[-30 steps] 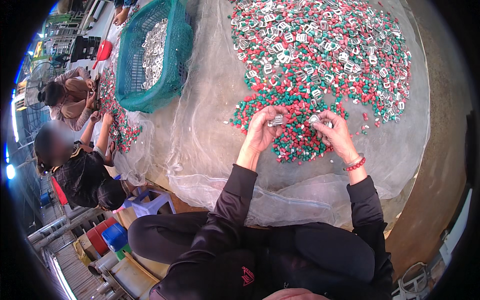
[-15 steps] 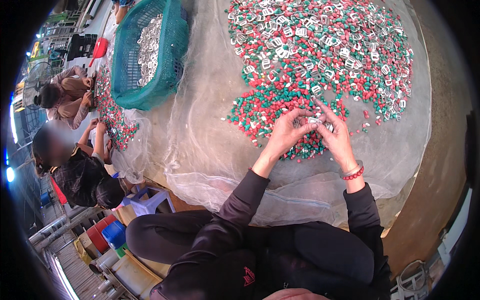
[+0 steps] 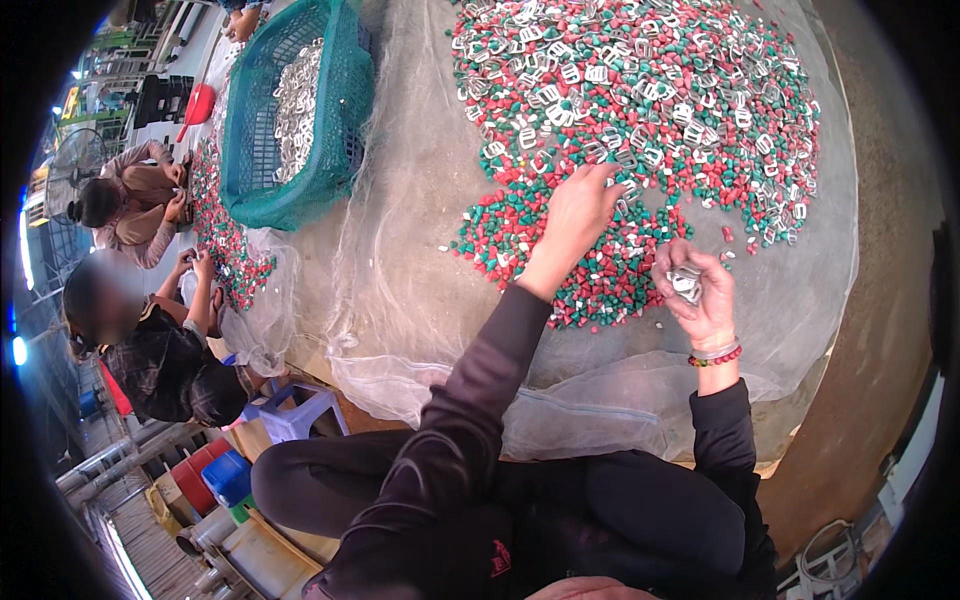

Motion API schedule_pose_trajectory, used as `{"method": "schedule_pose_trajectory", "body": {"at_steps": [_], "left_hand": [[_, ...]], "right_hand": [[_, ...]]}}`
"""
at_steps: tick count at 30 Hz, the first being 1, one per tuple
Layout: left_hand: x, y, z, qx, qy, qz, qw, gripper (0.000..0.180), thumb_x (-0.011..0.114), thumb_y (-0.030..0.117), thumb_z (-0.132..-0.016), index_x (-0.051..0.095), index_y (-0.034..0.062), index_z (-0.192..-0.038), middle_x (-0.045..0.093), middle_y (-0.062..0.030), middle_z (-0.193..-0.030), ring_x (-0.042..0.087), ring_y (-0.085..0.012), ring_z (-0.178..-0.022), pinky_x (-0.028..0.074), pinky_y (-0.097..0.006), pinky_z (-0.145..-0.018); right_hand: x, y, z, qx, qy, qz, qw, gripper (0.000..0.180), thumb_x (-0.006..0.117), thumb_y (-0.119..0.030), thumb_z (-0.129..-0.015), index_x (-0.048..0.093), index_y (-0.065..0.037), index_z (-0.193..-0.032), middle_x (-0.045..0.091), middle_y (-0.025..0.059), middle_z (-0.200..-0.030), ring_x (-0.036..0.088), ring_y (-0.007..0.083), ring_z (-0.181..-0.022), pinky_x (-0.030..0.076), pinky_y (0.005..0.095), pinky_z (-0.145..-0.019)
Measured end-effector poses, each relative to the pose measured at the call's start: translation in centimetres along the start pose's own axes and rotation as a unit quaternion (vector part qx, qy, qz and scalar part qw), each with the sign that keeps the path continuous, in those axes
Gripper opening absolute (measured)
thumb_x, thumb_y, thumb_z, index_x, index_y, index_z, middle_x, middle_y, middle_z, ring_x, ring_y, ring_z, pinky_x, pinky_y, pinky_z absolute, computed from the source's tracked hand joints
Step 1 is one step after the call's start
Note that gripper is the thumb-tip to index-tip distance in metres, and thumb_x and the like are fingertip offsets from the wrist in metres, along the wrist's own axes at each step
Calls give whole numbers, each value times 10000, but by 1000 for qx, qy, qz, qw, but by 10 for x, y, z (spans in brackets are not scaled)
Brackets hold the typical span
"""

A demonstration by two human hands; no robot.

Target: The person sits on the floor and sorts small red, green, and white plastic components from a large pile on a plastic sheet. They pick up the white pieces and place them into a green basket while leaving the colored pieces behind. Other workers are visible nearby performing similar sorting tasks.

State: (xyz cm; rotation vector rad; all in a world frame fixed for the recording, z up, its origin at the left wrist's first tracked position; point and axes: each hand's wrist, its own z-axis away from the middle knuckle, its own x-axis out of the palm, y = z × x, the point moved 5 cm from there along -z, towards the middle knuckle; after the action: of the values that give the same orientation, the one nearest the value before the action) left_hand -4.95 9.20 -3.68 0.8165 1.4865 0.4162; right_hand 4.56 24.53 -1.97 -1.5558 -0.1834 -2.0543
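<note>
My right hand point(image 3: 700, 292), a red bead bracelet at its wrist, is curled palm up around several silver metal slide buckles point(image 3: 685, 284). To its left, my left hand point(image 3: 580, 215) reaches over the pile, thumb and forefinger a little apart. Its fingertips are beside a loose buckle point(image 3: 627, 197), and nothing shows between them. Below and around it lie many small red, green and white cone-shaped pieces point(image 3: 600, 290). Farther off, more silver buckles point(image 3: 690, 130) are mixed among these pieces.
A whitish mesh sheet point(image 3: 420, 300) lies under the pile. At the far left stands a teal basket point(image 3: 240, 150) lined with netting, with silver buckles inside. Two people point(image 3: 170, 360) sit at the left by another pile, near a purple stool point(image 3: 300, 410) and a red scoop point(image 3: 198, 105).
My hands were together over the near pile and have parted. The left has moved up and away to the buckles; the right has drawn back slightly rightward, turned palm up with the buckles.
</note>
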Motion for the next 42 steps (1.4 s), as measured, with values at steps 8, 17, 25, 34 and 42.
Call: {"method": "schedule_pose_trajectory", "body": {"at_steps": [8, 17, 25, 34, 42], "left_hand": [[29, -11, -33, 40, -106, -9, 994, 264, 671, 268, -829, 580, 31, -898, 610, -173, -847, 616, -324, -791, 487, -414, -666], [-67, -68, 29, -194, -41, 767, 610, 178, 549, 196, -878, 475, 55, -800, 503, -87, -876, 527, -203, -721, 431, -228, -375], [-74, -80, -28, -189, -38, 703, 684, 134, 626, 130, -873, 515, 73, -822, 569, -51, -821, 569, -145, -635, 389, -186, -376], [-41, -109, -52, -55, -13, -218, 974, 384, 730, 216, -773, 592, 27, -1076, 588, -222, -1002, 620, -395, -910, 511, -479, -731], [-54, -90, -12, -31, -32, -122, 992, 318, 584, 289, -904, 610, -18, -825, 605, -127, -767, 611, -292, -689, 475, -433, -613]], "right_hand": [[-3, -35, 14, -19, 71, 247, 966, 242, 540, -228, -950, 539, -21, -826, 572, 76, -761, 566, 128, -599, 321, 185, -346], [-33, -8, -89, -195, 88, 849, 483, 236, 614, -117, -825, 565, -39, -1043, 607, 166, -863, 607, 375, -803, 482, 472, -701], [-42, 15, -53, -136, 111, 818, 548, 124, 582, -70, -836, 511, -34, -931, 593, 172, -866, 597, 362, -808, 477, 439, -663], [-27, -43, -16, -112, 189, 313, 924, 94, 580, -104, -915, 516, -59, -966, 603, 59, -849, 564, 74, -608, 319, 172, -361], [14, -62, -81, -72, 52, 318, 944, 140, 594, -188, -925, 550, -65, -873, 546, 1, -735, 474, 40, -555, 277, 171, -377]]}}
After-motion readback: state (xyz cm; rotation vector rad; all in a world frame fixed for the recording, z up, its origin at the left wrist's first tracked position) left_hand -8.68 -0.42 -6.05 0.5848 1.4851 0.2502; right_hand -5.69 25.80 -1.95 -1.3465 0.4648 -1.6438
